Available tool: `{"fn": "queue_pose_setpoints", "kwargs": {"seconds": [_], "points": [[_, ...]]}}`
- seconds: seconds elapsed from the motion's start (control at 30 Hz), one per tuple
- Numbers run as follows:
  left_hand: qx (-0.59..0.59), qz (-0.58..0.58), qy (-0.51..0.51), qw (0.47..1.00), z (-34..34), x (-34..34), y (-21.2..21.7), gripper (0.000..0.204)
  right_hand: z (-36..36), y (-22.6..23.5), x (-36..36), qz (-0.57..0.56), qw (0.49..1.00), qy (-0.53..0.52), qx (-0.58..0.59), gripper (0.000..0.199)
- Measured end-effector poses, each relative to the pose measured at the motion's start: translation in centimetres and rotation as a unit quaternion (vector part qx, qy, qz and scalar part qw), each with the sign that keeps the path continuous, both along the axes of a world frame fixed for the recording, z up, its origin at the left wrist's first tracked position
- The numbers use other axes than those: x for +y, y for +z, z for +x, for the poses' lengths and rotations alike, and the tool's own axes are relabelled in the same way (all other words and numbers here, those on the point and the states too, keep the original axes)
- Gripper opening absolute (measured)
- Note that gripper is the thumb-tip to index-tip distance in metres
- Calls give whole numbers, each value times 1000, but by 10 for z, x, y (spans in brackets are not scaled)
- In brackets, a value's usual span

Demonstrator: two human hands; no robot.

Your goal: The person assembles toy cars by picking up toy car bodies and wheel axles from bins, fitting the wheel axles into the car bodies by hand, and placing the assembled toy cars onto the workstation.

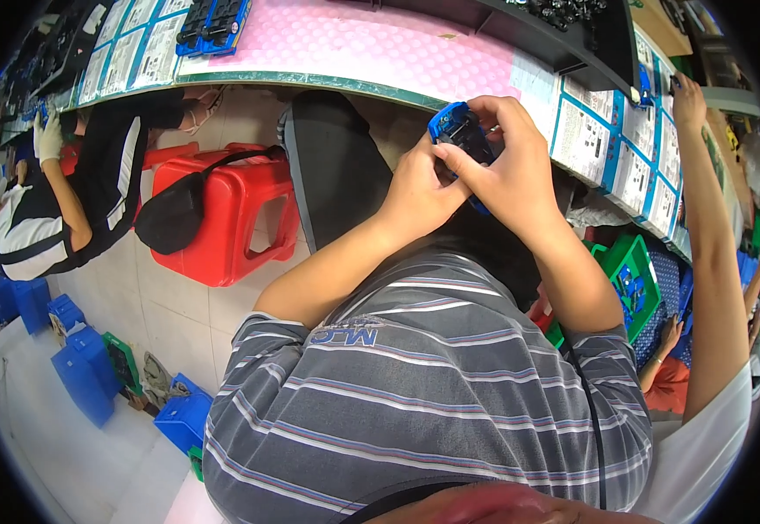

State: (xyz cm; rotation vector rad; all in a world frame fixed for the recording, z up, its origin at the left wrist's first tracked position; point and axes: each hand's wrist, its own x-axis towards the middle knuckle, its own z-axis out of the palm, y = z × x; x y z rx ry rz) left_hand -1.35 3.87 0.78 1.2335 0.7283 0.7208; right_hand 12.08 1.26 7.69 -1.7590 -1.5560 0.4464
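A small blue and black toy car [461, 129] is between my two hands, just off the bench's near edge. Its black underside faces up and part of its blue body shows at the far end. My left hand [422, 190] grips it from the left, fingers mostly hidden beneath. Curled around its right side is my right hand [513, 157], with the thumb lying across the near part. Several similar blue and black toy cars [214, 28] lie side by side at the far left of the bench.
Pink bubble sheet [371, 44] covers the bench. A black tray [563, 39] holds small dark parts. A co-worker's arm [708, 210] reaches in at right, above printed sheets [607, 144]. A green crate [638, 279] holds blue parts. A red stool [223, 218] and another co-worker are left.
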Motion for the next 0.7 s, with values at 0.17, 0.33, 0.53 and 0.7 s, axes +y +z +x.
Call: {"fn": "queue_pose_setpoints", "kwargs": {"seconds": [0.17, 0.33, 0.53, 0.7], "points": [[-20, 41, -46, 998, 1, 3, -21, 46, 5, 0, -2, -16, 999, 35, -19, 58], [-96, -72, 30, 992, -7, 1, -15, 40, 79, 27, 34, 166, 982, -33, -85, 39], [-65, -92, -15, 994, -7, 7, -12, 38, 201, 27, 117, 234, 921, 215, 224, 26], [-75, -111, -13, 991, -6, -1, -8, 39, 199, 23, 142, -7, 972, -102, -213, 26]]}}
